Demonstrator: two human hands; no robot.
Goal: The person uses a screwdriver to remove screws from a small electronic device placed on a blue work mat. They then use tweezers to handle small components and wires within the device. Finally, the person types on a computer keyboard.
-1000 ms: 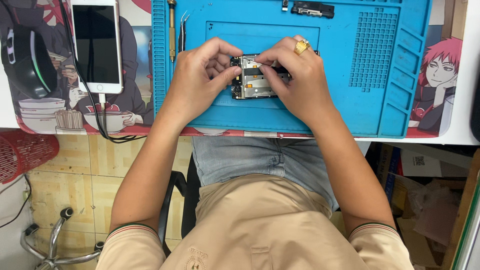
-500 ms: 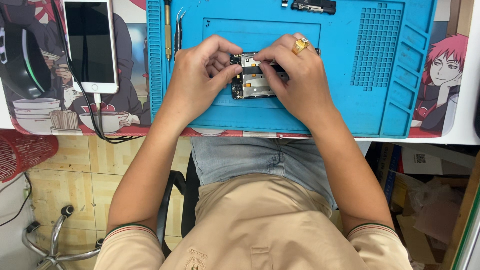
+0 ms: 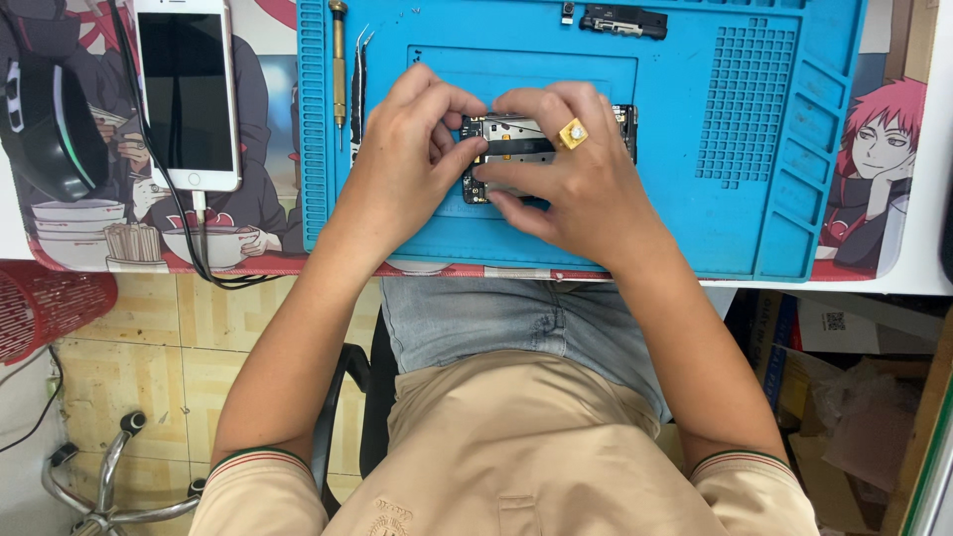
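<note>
Blue mat: both your hands, left and right, have fingers clamped on the opened phone; you're mid-disassembly, so lift parts gently next.

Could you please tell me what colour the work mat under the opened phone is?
The work mat is bright blue, best seen in the head view.

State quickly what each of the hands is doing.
Left hand: closed, pinching the opened phone.
Right hand: fingers curled, pressing on the phone.
</note>
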